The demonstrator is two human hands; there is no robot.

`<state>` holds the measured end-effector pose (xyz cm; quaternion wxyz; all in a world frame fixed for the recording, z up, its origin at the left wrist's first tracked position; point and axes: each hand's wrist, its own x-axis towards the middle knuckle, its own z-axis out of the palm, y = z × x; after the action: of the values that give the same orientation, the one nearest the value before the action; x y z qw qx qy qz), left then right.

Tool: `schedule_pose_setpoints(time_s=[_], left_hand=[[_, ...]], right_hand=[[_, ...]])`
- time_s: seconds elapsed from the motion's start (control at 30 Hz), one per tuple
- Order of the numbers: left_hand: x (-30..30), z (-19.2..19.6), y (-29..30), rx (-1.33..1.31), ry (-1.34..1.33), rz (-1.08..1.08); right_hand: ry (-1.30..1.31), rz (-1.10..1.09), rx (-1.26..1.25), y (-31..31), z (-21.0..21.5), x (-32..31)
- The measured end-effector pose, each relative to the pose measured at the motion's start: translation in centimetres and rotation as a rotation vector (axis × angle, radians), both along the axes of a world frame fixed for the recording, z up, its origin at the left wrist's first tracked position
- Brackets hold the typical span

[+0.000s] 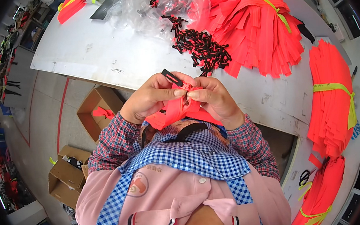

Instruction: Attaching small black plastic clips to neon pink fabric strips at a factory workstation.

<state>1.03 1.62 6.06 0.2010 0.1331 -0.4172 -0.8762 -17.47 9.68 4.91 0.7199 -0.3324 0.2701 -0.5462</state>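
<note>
At the table's near edge my two hands meet, both closed in a pinch. My left hand point(155, 95) grips a small black zipper pull point(172, 77), whose flat tab sticks up past the fingers. My right hand point(217, 98) pinches a neon coral zipper tape point(182, 109) right beside it. The tape loops down below the fingertips, in front of my blue checked apron point(184, 159). Where pull and tape meet, the thumbs hide the detail. A loose pile of similar black pulls with coral parts point(202, 50) lies beyond my hands.
Clear plastic bags point(150, 12) lie at the far side of the white table point(98, 55). Coral tape bundles tied with yellow bands point(262, 24) lie far right, with another bundle point(331, 99) at right. Black scissors point(304, 178) rest nearby. Cardboard boxes point(67, 173) stand on the floor at left.
</note>
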Motion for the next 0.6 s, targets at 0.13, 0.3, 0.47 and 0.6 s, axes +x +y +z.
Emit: schedule_pose_setpoints(time_s=[0.13, 0.3, 0.47, 0.6], left_hand=[[-0.5, -0.1, 0.2, 0.138, 0.044, -0.016], [-0.5, 1.2, 0.3, -0.198, -0.113, 0.099], [-0.6, 2.5, 1.3, -0.620, -0.353, 0.222], [-0.5, 3.2, 1.9, -0.850, -0.389, 0.297]], right_hand=[[0.008, 0.014, 0.022, -0.2, -0.5, -0.5], [0.374, -0.239, -0.131, 0.1, -0.6, -0.2], [0.685, -0.534, -0.480, 0.4, 0.6, 0.1], [0.657, -0.556, -0.623, 0.5, 1.2, -0.2]])
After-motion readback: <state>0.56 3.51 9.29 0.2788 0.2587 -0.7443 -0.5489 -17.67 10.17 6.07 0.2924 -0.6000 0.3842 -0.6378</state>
